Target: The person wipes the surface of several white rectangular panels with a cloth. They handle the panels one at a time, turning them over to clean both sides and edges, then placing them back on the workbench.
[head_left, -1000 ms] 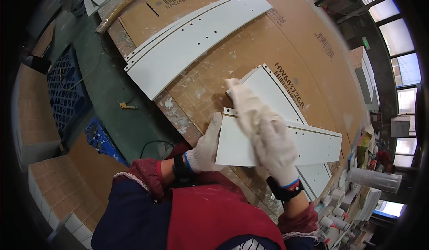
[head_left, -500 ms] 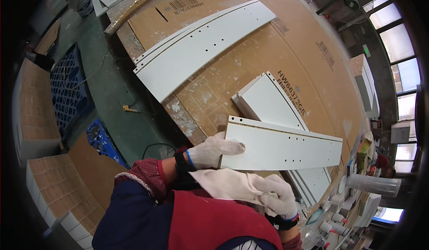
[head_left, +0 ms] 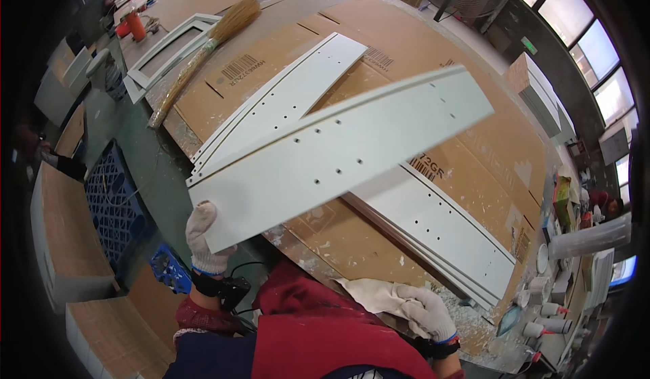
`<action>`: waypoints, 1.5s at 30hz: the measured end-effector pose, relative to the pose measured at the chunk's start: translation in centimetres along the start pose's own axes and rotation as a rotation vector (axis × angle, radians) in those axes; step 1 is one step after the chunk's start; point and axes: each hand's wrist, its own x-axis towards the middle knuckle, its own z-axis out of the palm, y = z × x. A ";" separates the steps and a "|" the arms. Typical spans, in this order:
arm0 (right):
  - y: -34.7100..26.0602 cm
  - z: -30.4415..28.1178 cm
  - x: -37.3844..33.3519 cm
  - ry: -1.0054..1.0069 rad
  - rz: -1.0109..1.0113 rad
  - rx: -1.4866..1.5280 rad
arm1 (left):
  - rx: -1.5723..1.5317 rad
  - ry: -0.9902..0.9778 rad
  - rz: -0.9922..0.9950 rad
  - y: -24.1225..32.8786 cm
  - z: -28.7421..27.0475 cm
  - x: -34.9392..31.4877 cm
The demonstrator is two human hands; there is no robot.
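My left hand (head_left: 208, 237), in a white knit glove, grips the near left end of a white drilled panel (head_left: 271, 183). The panel is lifted and tilted, its far end reaching up to the right over the table. My right hand (head_left: 425, 313), gloved too, is closed on a cream cloth (head_left: 372, 296) close to my body, by the table's near edge. Under and beyond the raised panel lies a stack of similar white panels (head_left: 308, 74), partly covered by it. A second stack of white panels (head_left: 447, 227) rests to the right, its upper left end hidden.
Flattened cardboard (head_left: 501, 155) covers the worktable. A straw broom (head_left: 203, 57) lies along its left side near a white frame (head_left: 169, 51). Bottles and a clear cylinder (head_left: 589, 237) stand at the right. Blue pallets (head_left: 115, 196) and stacked boards (head_left: 74, 230) are on the floor left.
My left hand has moved left and lifted the panel off the right stack, swinging it across toward the left stack. My right hand still holds the cloth. The view has shifted.
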 end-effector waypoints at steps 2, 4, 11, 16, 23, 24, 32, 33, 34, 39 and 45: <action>1.5 -1.1 0.1 0.028 0.012 -0.087 | 0.077 0.128 0.134 0.2 -0.5 1.6; 2.2 -1.8 0.2 0.037 0.021 -0.123 | 0.064 0.150 0.196 0.4 0.0 3.9; 2.1 -1.5 0.2 0.044 0.045 -0.079 | 0.152 0.184 0.062 0.1 -2.6 5.5; 3.7 -2.0 0.3 0.043 0.026 -0.035 | 0.218 0.206 -0.079 0.9 -3.0 5.8; 1.4 0.4 -1.1 0.201 -0.061 -0.232 | 1.331 0.357 -0.596 6.1 -0.4 1.6; 1.7 0.3 -0.9 0.235 -0.073 -0.148 | 1.254 0.325 -0.647 5.9 -0.6 0.6; 3.1 -0.4 2.2 0.341 -0.401 -0.426 | 1.043 -0.030 -0.613 -1.1 2.4 1.0; 3.9 -0.8 2.8 0.311 -0.528 -0.603 | 0.969 -0.017 -0.608 -1.2 2.3 1.4; 4.5 -1.3 2.8 0.296 -0.511 -0.608 | 0.992 -0.014 -0.552 -1.3 2.3 1.5; 6.2 -1.8 2.6 0.342 -0.361 -0.372 | 0.959 -0.032 -0.555 -1.0 2.1 1.8; 5.2 -1.0 2.2 0.356 -0.397 -0.399 | 0.962 0.102 -0.482 -1.2 2.7 2.5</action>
